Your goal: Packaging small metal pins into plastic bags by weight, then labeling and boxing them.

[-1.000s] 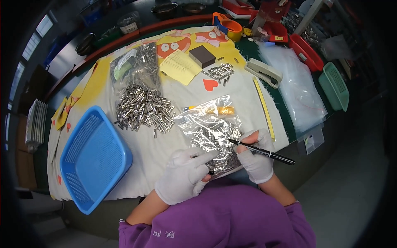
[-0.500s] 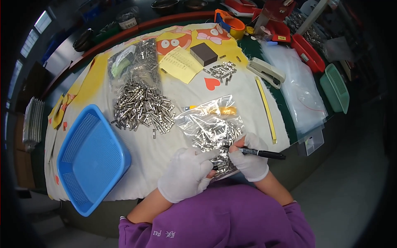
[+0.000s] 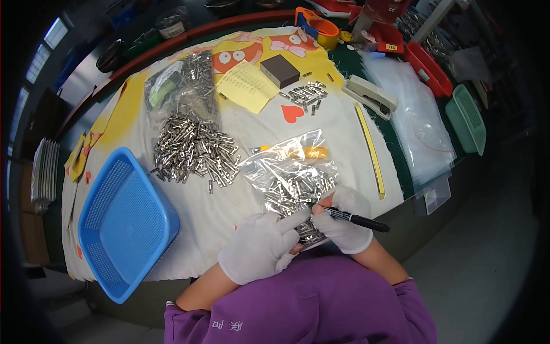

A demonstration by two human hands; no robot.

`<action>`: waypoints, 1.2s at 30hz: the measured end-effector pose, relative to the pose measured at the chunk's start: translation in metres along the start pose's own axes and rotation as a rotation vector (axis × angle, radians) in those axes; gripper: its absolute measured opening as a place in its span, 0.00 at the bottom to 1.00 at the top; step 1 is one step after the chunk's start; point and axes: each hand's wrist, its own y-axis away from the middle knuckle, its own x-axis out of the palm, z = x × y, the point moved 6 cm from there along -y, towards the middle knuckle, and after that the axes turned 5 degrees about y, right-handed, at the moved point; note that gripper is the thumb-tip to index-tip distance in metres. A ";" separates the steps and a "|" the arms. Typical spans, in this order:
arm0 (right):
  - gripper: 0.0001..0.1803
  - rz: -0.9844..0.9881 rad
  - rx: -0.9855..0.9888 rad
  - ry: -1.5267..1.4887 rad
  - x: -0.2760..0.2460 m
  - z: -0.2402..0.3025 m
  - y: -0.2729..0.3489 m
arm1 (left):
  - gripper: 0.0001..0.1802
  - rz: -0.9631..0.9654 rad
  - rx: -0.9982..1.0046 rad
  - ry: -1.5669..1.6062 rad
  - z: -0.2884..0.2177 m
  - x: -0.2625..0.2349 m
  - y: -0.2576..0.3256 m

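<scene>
A clear plastic bag [image 3: 312, 139] full of small metal clips [image 3: 295, 189] lies in front of me at the table's near edge. My right hand [image 3: 347, 221], in a white glove with bare fingertips, grips a black marker [image 3: 366, 222], its tip end on the bag. My left hand [image 3: 260, 245], gloved the same way, rests on the bag's left side with its index finger stretched toward the marker tip. Its other fingers are curled around a small black piece that looks like the marker's cap, mostly hidden. Beneath the bag's top, a yellow-orange tool handle [image 3: 315, 152] shows.
At left stands a blue plastic basket [image 3: 129, 229]. A pile of metal clips [image 3: 192, 149] spills from another bag [image 3: 197, 74]. Beyond lie a yellow note [image 3: 247, 86], a dark block [image 3: 279, 71], a stapler [image 3: 369, 97], a yellow strip [image 3: 370, 152] and clear bags [image 3: 409, 114].
The marker and my right hand have shifted slightly left and down. My left index finger has moved closer to the marker tip. The whole view has shifted a little.
</scene>
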 end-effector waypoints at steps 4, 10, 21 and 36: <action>0.11 0.029 -0.050 0.069 0.001 0.004 -0.003 | 0.11 0.020 -0.001 0.010 0.002 0.001 0.001; 0.10 0.038 -0.076 0.070 0.001 0.005 -0.002 | 0.10 0.010 0.000 0.015 0.002 0.002 0.001; 0.10 0.003 -0.005 0.090 0.001 0.001 -0.001 | 0.10 0.006 0.002 0.042 0.004 0.002 0.001; 0.10 -0.026 -0.026 0.072 0.000 -0.002 0.000 | 0.10 -0.036 -0.002 0.064 0.002 0.000 0.000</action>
